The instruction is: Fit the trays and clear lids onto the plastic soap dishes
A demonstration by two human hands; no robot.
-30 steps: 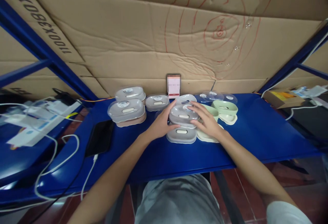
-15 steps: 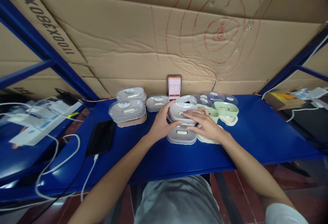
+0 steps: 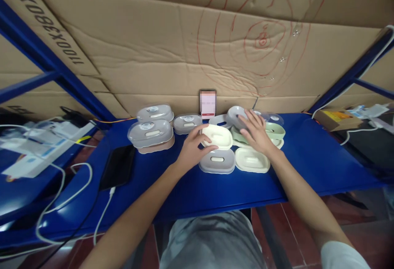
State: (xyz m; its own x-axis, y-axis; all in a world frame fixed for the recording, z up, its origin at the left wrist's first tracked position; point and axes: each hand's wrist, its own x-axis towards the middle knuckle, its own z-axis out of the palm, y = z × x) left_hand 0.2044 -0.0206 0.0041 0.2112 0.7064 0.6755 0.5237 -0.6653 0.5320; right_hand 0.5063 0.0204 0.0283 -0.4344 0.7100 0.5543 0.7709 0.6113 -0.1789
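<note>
My left hand (image 3: 192,148) grips the left end of a cream oval dish (image 3: 219,137), thumb in front and fingers over its rim. Behind and to the right, a grey oval shell (image 3: 235,116) is held at its right side by my right hand (image 3: 257,132); part of that grip is hidden. Just in front of the held dish lies a grey oval piece (image 3: 217,166) with a slot in its top. Beside it rests another cream dish (image 3: 252,160). A green oval shell (image 3: 275,131) is partly covered by my right hand.
Grey boxes with clear lids (image 3: 150,133) are stacked at the left, with another grey box (image 3: 187,124) beside them. A phone (image 3: 208,104) leans on the cardboard. A black phone (image 3: 117,167) and white cables (image 3: 89,174) lie left. Clear lids (image 3: 273,119) sit behind the green shell.
My right hand has moved the grey shell back and to the right, off the cream dish that now shows in my left hand. The left hand has stayed nearly in place.
</note>
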